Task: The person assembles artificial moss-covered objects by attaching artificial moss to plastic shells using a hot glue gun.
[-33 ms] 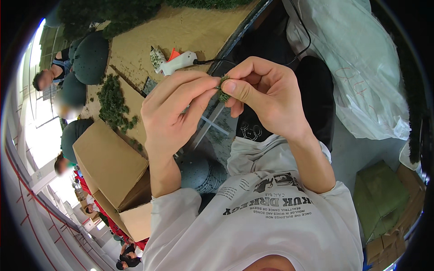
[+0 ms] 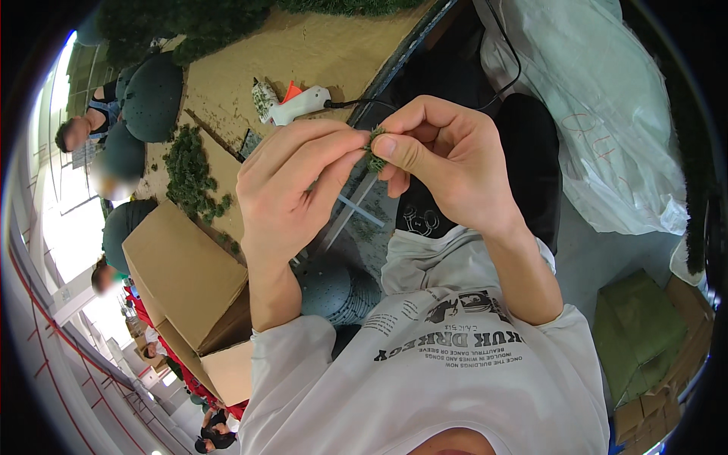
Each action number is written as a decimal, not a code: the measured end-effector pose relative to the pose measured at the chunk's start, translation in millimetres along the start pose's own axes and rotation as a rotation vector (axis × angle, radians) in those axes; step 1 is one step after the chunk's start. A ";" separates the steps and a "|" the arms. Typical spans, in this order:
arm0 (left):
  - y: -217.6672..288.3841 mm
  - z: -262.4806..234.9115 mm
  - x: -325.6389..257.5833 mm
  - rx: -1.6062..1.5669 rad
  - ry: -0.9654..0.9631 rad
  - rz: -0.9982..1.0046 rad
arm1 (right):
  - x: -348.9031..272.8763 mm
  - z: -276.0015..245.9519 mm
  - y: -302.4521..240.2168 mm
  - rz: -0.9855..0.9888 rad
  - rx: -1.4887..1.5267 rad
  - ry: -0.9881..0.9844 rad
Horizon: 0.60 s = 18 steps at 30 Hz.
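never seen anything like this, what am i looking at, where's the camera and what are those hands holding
There is no robot here, just a person's bare hands. The wide fisheye camera sits on their head and looks down, so straight edges bend toward the rim and their pale shirt fills the lower part.

The left hand and right hand meet near the middle, with a fingertip grip on a small green sprig.

Beyond them, on the tan work surface, lie a white glue gun with an orange trigger and, to the left, a pile of green foliage. An open cardboard box stands beside the left forearm.
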<state>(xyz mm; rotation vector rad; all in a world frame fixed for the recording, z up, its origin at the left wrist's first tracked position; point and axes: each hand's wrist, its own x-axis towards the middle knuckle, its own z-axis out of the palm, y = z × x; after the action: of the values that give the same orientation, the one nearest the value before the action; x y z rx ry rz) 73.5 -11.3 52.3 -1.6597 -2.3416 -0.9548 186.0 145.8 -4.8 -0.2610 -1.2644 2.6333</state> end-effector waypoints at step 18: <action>20.5 4.7 -53.9 -0.483 -0.301 -0.207 | -32.3 -26.3 0.2 0.458 -0.097 -0.401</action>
<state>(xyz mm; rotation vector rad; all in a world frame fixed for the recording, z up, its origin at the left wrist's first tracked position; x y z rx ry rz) 114.0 -48.2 33.7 -1.8566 -2.6755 -1.5053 223.6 156.9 -18.9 -0.0345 -1.6224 3.1304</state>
